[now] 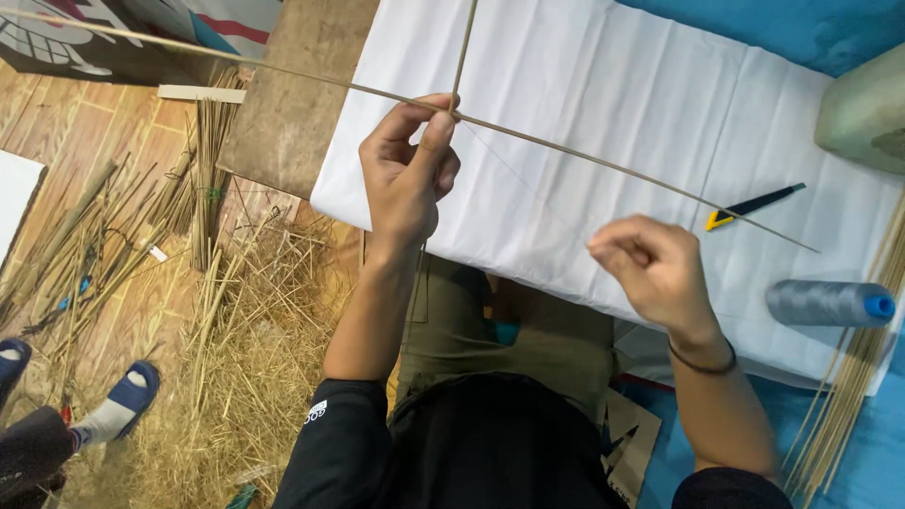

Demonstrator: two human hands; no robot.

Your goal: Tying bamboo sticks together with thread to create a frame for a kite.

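Note:
My left hand pinches the spot where two thin bamboo sticks cross: a long one running left to right and another running away from me. My right hand is closed, fingertips pinched on a fine grey thread that stretches up to the crossing. Both hands hover over a large white paper sheet. A grey thread spool with a blue core lies on the paper to the right of my right hand.
A yellow-and-black utility knife lies on the paper. Spare bamboo sticks sit at the right edge. Bamboo strips and shavings litter the wooden floor at left. Another person's feet in blue slippers are at lower left. A pale green object sits upper right.

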